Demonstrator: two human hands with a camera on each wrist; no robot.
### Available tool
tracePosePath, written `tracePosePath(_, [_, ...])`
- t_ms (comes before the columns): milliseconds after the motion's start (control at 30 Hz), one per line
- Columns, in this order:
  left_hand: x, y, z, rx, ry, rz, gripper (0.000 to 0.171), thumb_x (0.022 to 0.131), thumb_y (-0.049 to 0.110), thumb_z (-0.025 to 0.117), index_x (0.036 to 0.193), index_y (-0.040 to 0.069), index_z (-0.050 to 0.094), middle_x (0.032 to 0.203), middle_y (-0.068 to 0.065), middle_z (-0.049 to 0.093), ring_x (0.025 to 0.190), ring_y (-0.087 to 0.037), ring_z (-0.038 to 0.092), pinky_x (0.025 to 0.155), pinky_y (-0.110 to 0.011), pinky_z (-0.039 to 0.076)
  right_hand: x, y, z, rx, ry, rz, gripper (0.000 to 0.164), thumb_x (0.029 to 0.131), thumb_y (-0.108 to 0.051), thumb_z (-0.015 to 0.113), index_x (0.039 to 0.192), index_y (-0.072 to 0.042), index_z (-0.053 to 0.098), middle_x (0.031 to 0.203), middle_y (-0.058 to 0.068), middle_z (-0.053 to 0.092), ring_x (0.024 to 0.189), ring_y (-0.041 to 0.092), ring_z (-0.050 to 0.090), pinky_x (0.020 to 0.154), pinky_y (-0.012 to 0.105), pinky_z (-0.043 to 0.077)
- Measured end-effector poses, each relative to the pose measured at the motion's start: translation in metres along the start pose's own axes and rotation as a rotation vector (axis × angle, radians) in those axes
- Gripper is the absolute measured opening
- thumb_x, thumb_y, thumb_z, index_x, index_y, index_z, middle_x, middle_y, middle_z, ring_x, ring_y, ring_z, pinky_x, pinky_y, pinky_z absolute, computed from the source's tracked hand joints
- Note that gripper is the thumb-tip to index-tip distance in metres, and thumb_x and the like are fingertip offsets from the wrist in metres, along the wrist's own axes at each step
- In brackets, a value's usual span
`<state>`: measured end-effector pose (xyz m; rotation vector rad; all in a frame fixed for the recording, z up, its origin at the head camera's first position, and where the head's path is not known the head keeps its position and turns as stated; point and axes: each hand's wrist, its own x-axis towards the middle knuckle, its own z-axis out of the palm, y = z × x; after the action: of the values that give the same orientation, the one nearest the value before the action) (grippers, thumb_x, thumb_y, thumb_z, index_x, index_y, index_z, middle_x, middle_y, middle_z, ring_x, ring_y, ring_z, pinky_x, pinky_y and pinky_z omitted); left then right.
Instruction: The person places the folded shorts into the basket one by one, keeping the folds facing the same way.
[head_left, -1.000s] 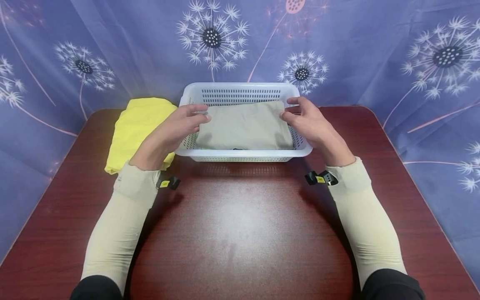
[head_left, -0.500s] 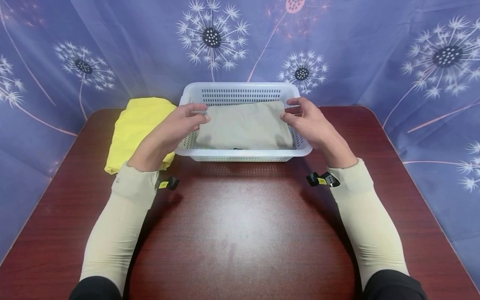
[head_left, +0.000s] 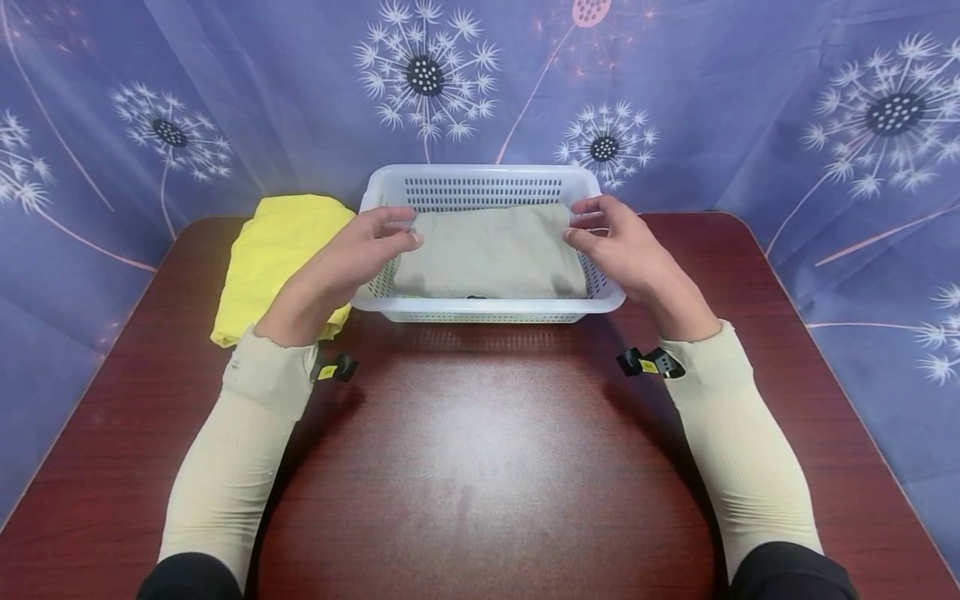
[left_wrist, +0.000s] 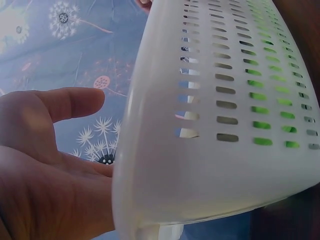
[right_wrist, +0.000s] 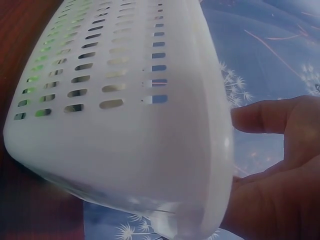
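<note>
A white perforated plastic basket [head_left: 487, 307] stands at the back of the table. In it lies a folded light grey-beige cloth [head_left: 491, 250]; its garment kind is not visible. My left hand [head_left: 367, 246] reaches over the left rim, thumb and fingers spread loosely by the cloth's left edge. Over the opposite rim, my right hand [head_left: 618, 246] has its thumb and fingers apart beside the cloth's right corner. Neither hand visibly grips anything; light contact cannot be judged. Both wrist views show the thumbs extended above the basket's rim [left_wrist: 127, 145], with the other fingers partly hidden behind it.
A folded yellow cloth [head_left: 273, 258] lies left of the basket, partly behind my left forearm. Something bright green [left_wrist: 262, 110] shows through the basket's slots. The dark red wooden table [head_left: 480, 433] ends at a blue dandelion-print curtain [head_left: 300, 100].
My right hand has drifted slightly to the right, its thumb edging off the cloth's corner. The left hand stays nearly still, and the basket has not moved.
</note>
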<state>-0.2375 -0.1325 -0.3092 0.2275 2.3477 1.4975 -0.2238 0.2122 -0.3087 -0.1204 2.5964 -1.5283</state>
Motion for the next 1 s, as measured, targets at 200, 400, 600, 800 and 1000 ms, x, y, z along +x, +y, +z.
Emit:
tracePosePath(200, [-0.002,-0.001,-0.001,0.028,0.009,0.002,0.064,0.107,0.028,0.060,0.163,0.007,0.038,0.165,-0.016,0.040,0.153,-0.031,0.036,0.126,-0.055,0.028,-0.001,-0.002,0.001,-0.008,-0.003,-0.008,0.051,0.105,-0.015,0.060,0.150,0.002,0.043,0.151,0.025,0.051,0.143,0.038,0.049,0.115,0.054,0.042])
tracePosePath(400, [-0.004,-0.001,0.000,0.037,0.021,0.025,0.062,0.106,0.026,0.062,0.160,0.006,0.040,0.163,-0.017,0.044,0.152,-0.031,0.039,0.125,-0.053,0.031,-0.003,-0.002,0.001,-0.022,-0.006,-0.009,0.051,0.105,-0.015,0.061,0.149,0.003,0.043,0.150,0.025,0.052,0.142,0.039,0.050,0.114,0.055,0.043])
tracePosePath(600, [-0.007,-0.001,0.000,0.043,0.025,0.023,0.061,0.105,0.027,0.063,0.159,0.007,0.043,0.160,-0.017,0.046,0.150,-0.031,0.041,0.124,-0.053,0.032,-0.006,0.002,0.001,-0.019,0.002,-0.040,0.048,0.104,-0.014,0.062,0.147,0.003,0.047,0.143,0.022,0.057,0.135,0.036,0.057,0.110,0.049,0.046])
tracePosePath(800, [-0.011,-0.003,-0.001,0.049,0.037,0.043,0.059,0.104,0.027,0.064,0.157,0.008,0.045,0.158,-0.016,0.049,0.148,-0.031,0.045,0.124,-0.051,0.033,-0.012,0.004,-0.002,-0.042,0.009,-0.067,0.043,0.105,-0.016,0.063,0.142,0.002,0.053,0.140,0.017,0.061,0.132,0.033,0.062,0.105,0.045,0.048])
tracePosePath(1000, [-0.014,-0.005,0.000,0.065,0.054,0.063,0.059,0.104,0.028,0.065,0.156,0.008,0.047,0.156,-0.016,0.051,0.146,-0.031,0.048,0.123,-0.052,0.034,-0.015,0.005,-0.004,-0.063,-0.014,-0.079,0.036,0.106,-0.013,0.060,0.139,0.000,0.055,0.140,0.020,0.064,0.129,0.031,0.064,0.103,0.037,0.049])
